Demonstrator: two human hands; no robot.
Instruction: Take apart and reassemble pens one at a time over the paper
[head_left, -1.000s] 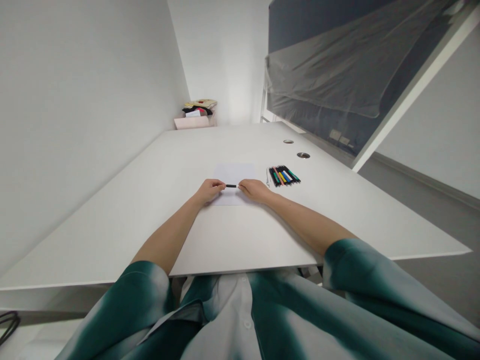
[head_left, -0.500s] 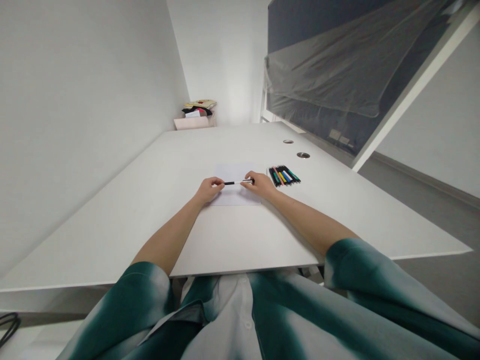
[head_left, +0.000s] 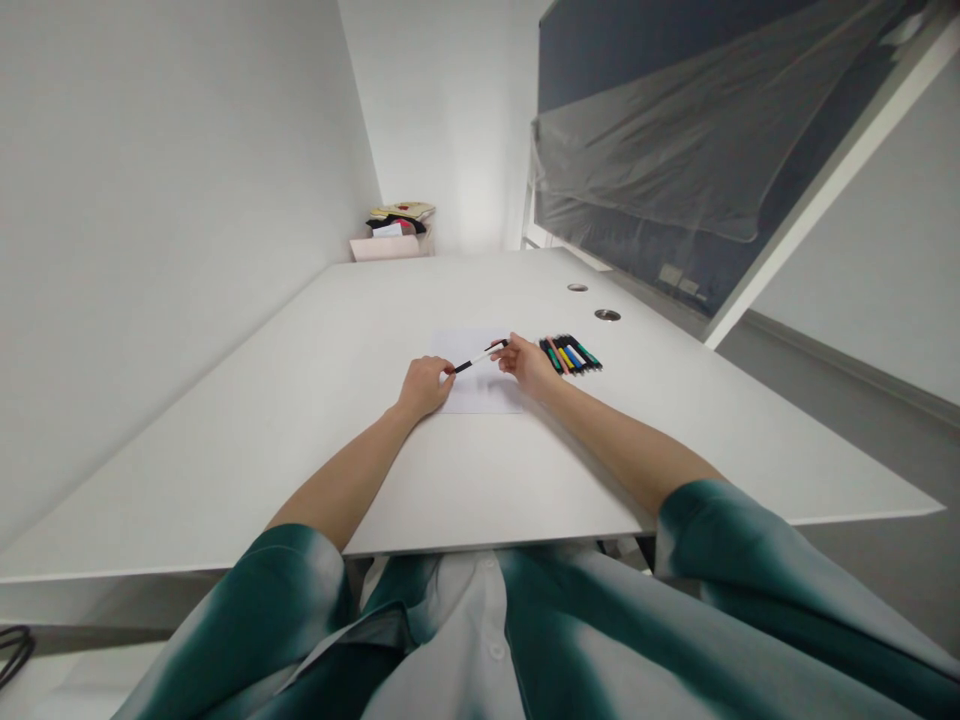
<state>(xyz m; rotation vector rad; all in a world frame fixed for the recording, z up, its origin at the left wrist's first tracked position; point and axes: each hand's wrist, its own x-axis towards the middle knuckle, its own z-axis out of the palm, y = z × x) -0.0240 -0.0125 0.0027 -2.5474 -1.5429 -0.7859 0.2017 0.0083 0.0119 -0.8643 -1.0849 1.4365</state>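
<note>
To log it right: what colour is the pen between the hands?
The pen is white along its middle, black toward both ends, seen in the head view.

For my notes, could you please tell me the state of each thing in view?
Left hand: gripping the pen
Right hand: holding its far end
Pen: slanted, cap unclear
Paper: lying flat
Markers: lying in a row
Plastic sheet: wrinkled, draped
Far pile: stacked
Cable: looped

1. The one view looks from the wearer's head, facing forward and down along the white table.
2. Nearest is the shirt along the bottom edge; farther out, left hand and right hand; farthest, the back wall.
</note>
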